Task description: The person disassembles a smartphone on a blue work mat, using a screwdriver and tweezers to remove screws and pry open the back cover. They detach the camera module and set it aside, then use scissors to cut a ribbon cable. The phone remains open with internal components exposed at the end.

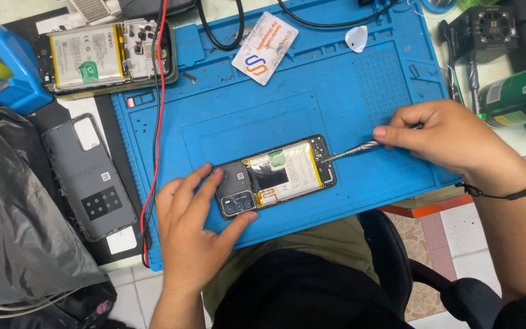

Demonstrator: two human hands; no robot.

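spread across the middle of the frame, a blue silicone repair mat (312,91) covers the workbench, with tiled floor showing below it. at lower centre on the mat lies an opened black smartphone with its back cover off (275,176), battery and camera module exposed. the left hand (190,237) lies over the phone's camera end, fingers and thumb pinching its edges to steady it. the right hand (452,137) grips a slim metal precision screwdriver (354,148), whose tip rests at the phone's right end near the lower board. this looks like screw work on that end; the next move calls for keeping the tip seated squarely and the phone pinned flat. at upper left sits a second opened phone (111,55); a detached grey back cover (89,176) lies at left, beside red and black wires (156,122).
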